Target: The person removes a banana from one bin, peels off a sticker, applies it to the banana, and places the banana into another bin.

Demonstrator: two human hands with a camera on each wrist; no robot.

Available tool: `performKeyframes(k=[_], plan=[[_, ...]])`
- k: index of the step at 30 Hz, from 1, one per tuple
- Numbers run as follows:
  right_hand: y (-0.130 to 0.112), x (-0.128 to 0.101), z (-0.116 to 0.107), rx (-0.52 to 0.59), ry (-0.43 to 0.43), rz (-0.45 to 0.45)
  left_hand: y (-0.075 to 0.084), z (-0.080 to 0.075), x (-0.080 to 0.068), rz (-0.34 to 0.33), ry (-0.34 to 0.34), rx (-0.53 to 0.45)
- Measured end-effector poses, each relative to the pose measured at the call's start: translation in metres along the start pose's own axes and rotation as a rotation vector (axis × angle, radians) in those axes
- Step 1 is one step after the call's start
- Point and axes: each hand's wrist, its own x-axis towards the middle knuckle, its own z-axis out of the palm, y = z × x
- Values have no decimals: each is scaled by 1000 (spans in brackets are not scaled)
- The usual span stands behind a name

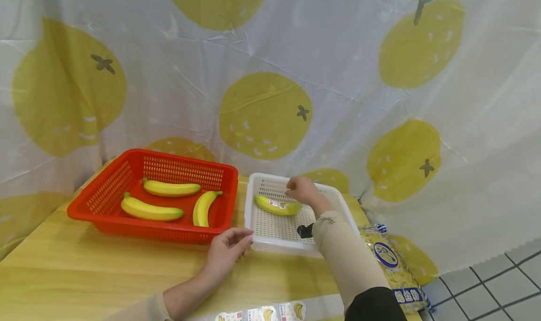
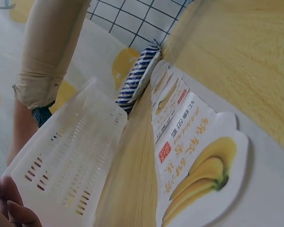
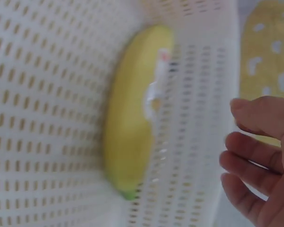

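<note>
A white perforated basket [image 1: 279, 241] holds one banana [image 1: 270, 207] with a label stuck on its side. My right hand [image 1: 302, 189] hovers over the basket's far side, just beyond the banana. In the right wrist view, its fingers [image 3: 248, 149] are spread, slightly bent, with nothing between them and apart from the banana [image 3: 132, 113]. My left hand [image 1: 228, 248] is at the near left corner of the white basket, loosely bent, its fingertips against or very close to the rim. Only a few left fingers [image 2: 19, 213] show in the left wrist view, beside the basket wall [image 2: 61, 165].
Left of the white basket stands a red basket [image 1: 156, 228] with three bananas [image 1: 152, 210]. A strip of banana labels [image 1: 262, 314] lies along the table's [image 1: 84, 274] front. A yellow printed packet [image 1: 390, 264] sits at the right edge. A lemon-print curtain [image 1: 329, 53] hangs behind.
</note>
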Motion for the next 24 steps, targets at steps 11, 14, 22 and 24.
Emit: performKeyframes(k=[11,14,22,24], plan=[[-64,-66,-12,80,250,-141,43,2,-7,125,-165,40],[-85,-86,9,72,346,-216,71,-16,-3,185,-183,140],[-139,-106,72,-8,602,-447,140,-111,28,141,-44,399],[-151,-106,84,-73,634,-483,151,-136,42,126,-4,410]])
